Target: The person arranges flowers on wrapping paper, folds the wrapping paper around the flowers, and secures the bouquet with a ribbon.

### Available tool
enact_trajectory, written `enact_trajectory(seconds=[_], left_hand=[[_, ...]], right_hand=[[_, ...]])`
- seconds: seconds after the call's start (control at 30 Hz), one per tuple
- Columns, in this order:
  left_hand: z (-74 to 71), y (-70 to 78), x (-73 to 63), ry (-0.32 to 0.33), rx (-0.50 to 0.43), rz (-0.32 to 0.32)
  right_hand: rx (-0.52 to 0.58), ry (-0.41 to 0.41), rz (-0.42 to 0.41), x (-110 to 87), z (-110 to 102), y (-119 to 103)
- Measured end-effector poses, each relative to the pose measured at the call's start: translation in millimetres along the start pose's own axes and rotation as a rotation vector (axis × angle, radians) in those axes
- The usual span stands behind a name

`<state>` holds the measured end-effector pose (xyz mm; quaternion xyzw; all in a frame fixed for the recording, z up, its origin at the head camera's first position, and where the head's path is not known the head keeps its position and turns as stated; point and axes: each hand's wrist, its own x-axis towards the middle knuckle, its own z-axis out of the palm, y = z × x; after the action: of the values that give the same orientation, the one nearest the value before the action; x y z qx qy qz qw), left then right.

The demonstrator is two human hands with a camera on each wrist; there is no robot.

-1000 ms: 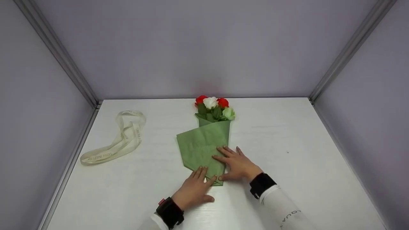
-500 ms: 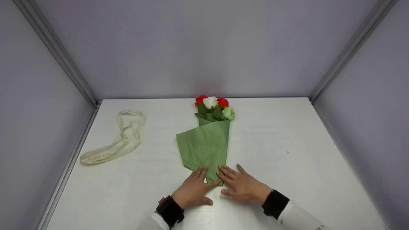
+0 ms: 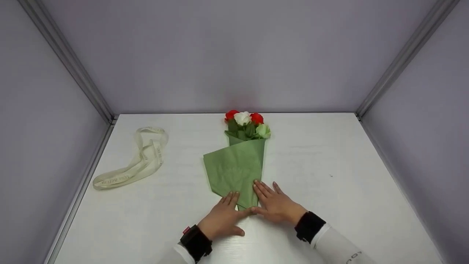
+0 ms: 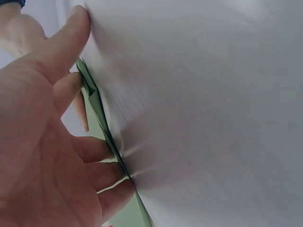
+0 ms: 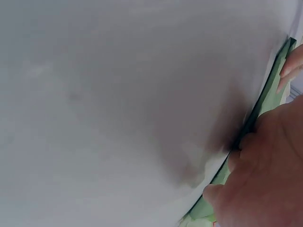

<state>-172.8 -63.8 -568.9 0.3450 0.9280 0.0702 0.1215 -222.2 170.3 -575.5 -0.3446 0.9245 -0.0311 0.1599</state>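
In the head view, the green paper [image 3: 232, 167] is pressed under outstretched fingers of the left hand [image 3: 221, 218] and right hand [image 3: 277, 206]; the right fingertips are placed farther up its edge than half a second ago. In the left wrist view, its edge is touched by fingertips. In the right, fingers are partly hidden.

Ribbon [image 3: 121, 178] on tbl [image 3: 329, 154], L of paper wrap [image 3: 234, 165] w/ flowers [image 3: 242, 118] in its far end (nr back wall [image 3: 234, 55]).

Ribbon [image 3: 144, 163] at L: faint caps, approx. "LOVE" nr its near end, rest illegible; R sleeve [image 3: 337, 244]: few dark ltrs, unclear; red tag [image 3: 186, 230] on L wristband [image 3: 196, 242]: txt too small.
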Motion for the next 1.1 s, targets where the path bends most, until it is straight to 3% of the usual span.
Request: enact_trajectory(seconds=[0.27,0.73,0.9,1.1], left_hand=[[1.3,0.2,0.7,0.007,0.005,-0.008],[1.1,-0.1,1.7,0.007,0.007,-0.011],[2.5,-1.7,2.6,0.009,0.010,-0.011],[3.3,-1.2,2.8,0.019,0.025,-0.024]], right_hand=[[0.045,0.000,0.108,22.6,-9.0,11.8],[-0.005,0.047,0.263,56.2,-19.3,41.3],[0.039,0.023,0.249,55.0,-17.4,42.9],[0.102,-0.019,0.166,32.6,-15.2,29.1]])
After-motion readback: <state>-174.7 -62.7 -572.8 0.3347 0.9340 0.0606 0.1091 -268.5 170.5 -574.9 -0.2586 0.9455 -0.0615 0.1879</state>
